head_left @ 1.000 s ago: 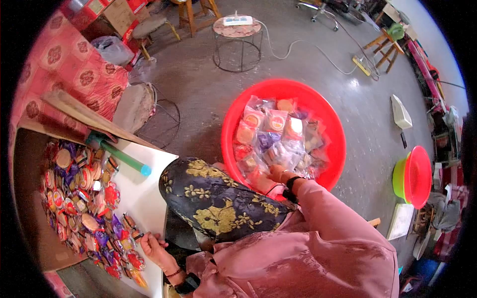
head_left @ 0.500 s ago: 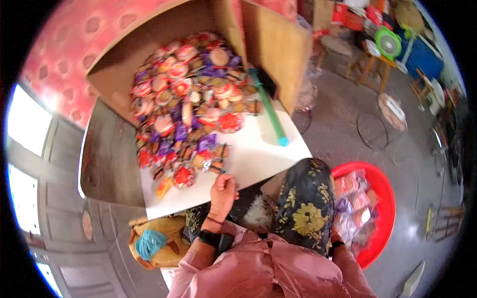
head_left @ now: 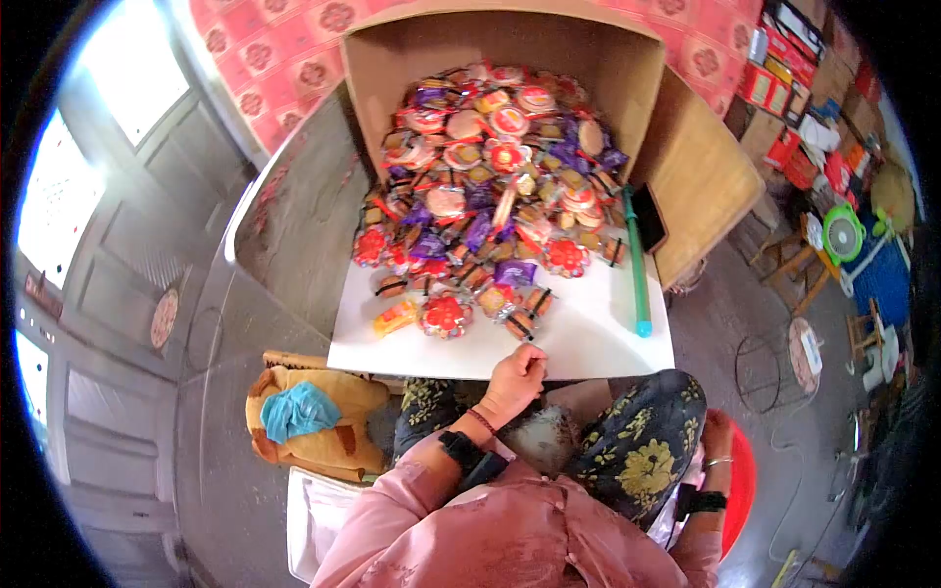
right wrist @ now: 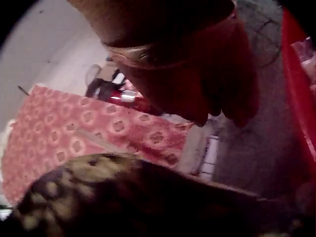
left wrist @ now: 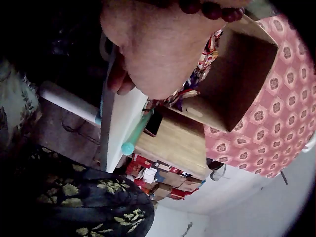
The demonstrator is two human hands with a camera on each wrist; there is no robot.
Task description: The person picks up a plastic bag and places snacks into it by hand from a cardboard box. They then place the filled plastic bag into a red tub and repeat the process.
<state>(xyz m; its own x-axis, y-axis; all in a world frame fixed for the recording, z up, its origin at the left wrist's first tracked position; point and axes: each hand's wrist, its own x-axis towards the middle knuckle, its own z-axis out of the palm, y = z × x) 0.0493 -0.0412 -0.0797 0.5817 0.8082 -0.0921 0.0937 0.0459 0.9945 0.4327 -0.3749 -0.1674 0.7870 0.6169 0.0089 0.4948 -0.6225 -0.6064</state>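
Many wrapped snacks (head_left: 477,230) in red, purple and clear wrappers spill from an open cardboard box (head_left: 598,64) over a white board (head_left: 588,333). My left hand (head_left: 513,384) rests at the board's front edge, just below the nearest packets, its fingers loosely curled and holding nothing visible. In the left wrist view the hand (left wrist: 158,49) hides most of its own fingers. My right hand (head_left: 718,437) is beside the right knee, over the near side of a red basin (head_left: 742,480). The right wrist view shows that hand (right wrist: 192,74) with fingers hanging down, nothing visible in them.
A green tube (head_left: 637,265) lies along the board's right side, beside a dark phone-like object (head_left: 648,218). A wooden flap (head_left: 706,176) stands at right. A brown plush item with a blue cloth (head_left: 299,412) lies at lower left.
The head view has swung left to face the box. My right hand has come up from the bags in the basin to beside the knee. My left hand stays by the board's edge.
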